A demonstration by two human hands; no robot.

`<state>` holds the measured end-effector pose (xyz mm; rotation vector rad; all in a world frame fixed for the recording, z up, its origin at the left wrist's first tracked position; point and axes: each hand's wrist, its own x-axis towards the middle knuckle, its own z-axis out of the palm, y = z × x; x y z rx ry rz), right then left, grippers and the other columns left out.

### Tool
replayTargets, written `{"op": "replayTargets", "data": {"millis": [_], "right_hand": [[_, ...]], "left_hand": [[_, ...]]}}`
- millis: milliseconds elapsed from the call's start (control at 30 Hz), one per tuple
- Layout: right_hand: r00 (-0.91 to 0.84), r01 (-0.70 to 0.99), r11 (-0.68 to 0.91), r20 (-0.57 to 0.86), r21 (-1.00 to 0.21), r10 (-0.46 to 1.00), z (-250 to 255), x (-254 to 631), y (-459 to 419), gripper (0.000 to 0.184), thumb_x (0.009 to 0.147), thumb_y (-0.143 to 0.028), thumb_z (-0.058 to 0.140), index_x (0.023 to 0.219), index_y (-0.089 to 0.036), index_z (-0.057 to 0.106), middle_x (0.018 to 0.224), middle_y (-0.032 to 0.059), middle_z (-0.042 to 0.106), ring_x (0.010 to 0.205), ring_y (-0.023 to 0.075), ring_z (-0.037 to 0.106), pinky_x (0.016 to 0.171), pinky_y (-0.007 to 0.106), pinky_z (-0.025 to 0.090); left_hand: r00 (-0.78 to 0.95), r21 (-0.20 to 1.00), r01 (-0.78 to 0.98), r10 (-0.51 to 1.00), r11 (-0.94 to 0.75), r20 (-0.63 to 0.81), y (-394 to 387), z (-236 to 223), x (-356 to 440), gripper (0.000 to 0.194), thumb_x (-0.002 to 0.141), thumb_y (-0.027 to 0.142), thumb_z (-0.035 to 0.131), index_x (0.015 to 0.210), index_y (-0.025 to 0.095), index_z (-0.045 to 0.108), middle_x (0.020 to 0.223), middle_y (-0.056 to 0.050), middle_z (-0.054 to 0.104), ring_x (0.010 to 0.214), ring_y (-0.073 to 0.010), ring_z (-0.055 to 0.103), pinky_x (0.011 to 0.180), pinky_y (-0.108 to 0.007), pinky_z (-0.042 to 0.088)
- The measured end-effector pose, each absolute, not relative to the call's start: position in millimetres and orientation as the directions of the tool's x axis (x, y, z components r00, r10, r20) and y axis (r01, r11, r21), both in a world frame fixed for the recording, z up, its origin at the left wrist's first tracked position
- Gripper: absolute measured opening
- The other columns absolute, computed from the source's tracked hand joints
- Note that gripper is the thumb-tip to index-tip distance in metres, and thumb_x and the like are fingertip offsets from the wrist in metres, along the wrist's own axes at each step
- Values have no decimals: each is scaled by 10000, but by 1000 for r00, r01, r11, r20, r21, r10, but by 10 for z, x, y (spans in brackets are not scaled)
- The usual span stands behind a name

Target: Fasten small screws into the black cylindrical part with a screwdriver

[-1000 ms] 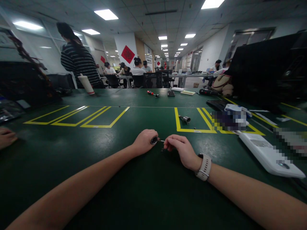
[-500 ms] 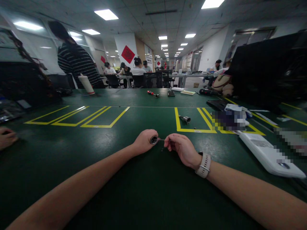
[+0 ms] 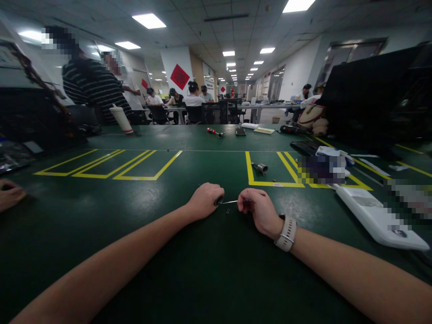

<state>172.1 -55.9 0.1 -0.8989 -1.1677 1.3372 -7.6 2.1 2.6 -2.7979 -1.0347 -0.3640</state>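
Note:
My left hand (image 3: 205, 201) is wrapped round a round metal part (image 3: 219, 200); its dark, hollow end faces right, and the rest is hidden in the fist. A thin metal rod (image 3: 230, 202) runs from this end to my right hand (image 3: 256, 209), whose fingers pinch it. Whether the rod goes inside the part or only touches its rim I cannot tell. Just below the rod, tiny dark rings (image 3: 227, 211) lie on the green table (image 3: 216, 270). Farther off, a metal piece with a wide hollow end (image 3: 260, 168) rests inside a yellow tape outline.
Yellow tape frames (image 3: 135, 178) mark the table. At the back lie a red-handled tool (image 3: 215, 132) and a black flat object (image 3: 240, 132). A white device (image 3: 381, 218) lies at right, a white cup (image 3: 121, 119) stands back left. Another person's hand (image 3: 10, 194) rests at the left edge.
My right hand has shifted slightly right, showing more of the rod. The metal part has turned in my left hand, its hollow end now facing more to the right.

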Motion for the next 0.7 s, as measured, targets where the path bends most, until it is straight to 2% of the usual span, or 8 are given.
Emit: {"op": "replayTargets", "data": {"millis": [433, 700], "right_hand": [[-28, -153, 146, 152, -977, 988, -51, 1727, -521, 232, 690, -202, 438, 477, -176, 527, 430, -36, 451, 441, 99, 399, 445, 239, 265], [3, 1, 149, 149, -989, 989, -15, 1714, -549, 225, 687, -188, 444, 472, -174, 509, 440, -37, 437, 454, 103, 407, 454, 241, 275]], "left_hand": [[714, -23, 674, 644, -738, 274, 6, 43, -68, 79, 754, 107, 491, 729, 154, 550, 718, -24, 585, 673, -151, 507, 634, -267, 370], [700, -16, 690, 663, -723, 265, 5, 42, -67, 79, 758, 112, 488, 731, 157, 547, 723, -23, 591, 675, -149, 511, 638, -264, 369]]}}
